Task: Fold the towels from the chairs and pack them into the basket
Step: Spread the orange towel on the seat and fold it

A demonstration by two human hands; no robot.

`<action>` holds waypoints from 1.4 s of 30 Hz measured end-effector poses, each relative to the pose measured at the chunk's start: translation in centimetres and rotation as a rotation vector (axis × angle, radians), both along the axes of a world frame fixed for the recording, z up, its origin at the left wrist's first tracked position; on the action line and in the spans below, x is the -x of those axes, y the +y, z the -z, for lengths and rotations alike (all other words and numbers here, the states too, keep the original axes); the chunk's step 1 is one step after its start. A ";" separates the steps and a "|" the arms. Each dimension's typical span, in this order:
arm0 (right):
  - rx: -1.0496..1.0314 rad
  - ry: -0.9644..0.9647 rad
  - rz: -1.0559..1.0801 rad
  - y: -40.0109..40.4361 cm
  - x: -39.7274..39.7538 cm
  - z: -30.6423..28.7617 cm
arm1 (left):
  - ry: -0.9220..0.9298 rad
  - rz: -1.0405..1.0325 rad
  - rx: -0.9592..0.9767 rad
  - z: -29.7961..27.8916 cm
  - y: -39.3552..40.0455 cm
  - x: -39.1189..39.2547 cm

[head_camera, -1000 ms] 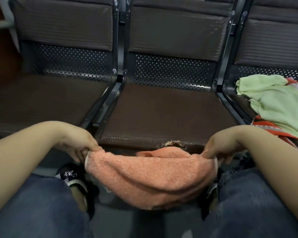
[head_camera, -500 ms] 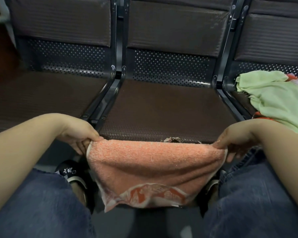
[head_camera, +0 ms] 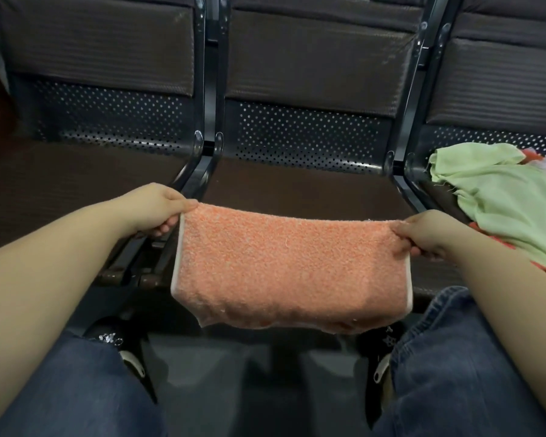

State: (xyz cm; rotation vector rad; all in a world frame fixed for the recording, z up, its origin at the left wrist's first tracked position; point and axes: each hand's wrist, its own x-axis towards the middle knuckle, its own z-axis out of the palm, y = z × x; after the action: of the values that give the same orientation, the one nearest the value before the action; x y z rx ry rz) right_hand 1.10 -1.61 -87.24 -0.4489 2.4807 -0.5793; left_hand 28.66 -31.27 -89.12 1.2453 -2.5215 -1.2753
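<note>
One orange towel (head_camera: 292, 269) hangs stretched in the air in front of the middle chair's (head_camera: 300, 187) front edge, left hand (head_camera: 158, 209) and right hand (head_camera: 423, 233) each pinching a top corner, probably to square it up for another fold. More towels, green one (head_camera: 498, 197) on top, sit piled on the right chair; can't count them. No basket in view.
</note>
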 end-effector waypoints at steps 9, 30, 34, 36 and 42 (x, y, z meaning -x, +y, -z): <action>0.336 0.278 0.138 -5.0 2.3 3.0 | 0.343 -0.230 0.002 0.4 -1.0 5.7; 0.000 0.343 -0.337 -8.4 1.0 4.5 | -0.316 0.223 0.150 2.4 -0.3 9.2; -0.080 0.273 -0.350 -7.2 0.7 4.7 | -0.548 0.291 0.171 2.7 0.2 7.5; -0.160 0.215 -0.336 -6.4 0.6 4.9 | -0.553 0.249 0.208 2.4 0.4 6.6; -0.264 0.252 -0.254 -4.3 -0.2 3.5 | -0.452 0.024 0.188 1.4 1.1 3.5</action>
State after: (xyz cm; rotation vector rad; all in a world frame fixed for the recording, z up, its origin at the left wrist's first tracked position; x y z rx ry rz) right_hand 1.29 -5.89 -90.78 -0.7547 2.6296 -0.0948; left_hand 25.14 -30.16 -90.52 1.6099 -2.8735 -0.8026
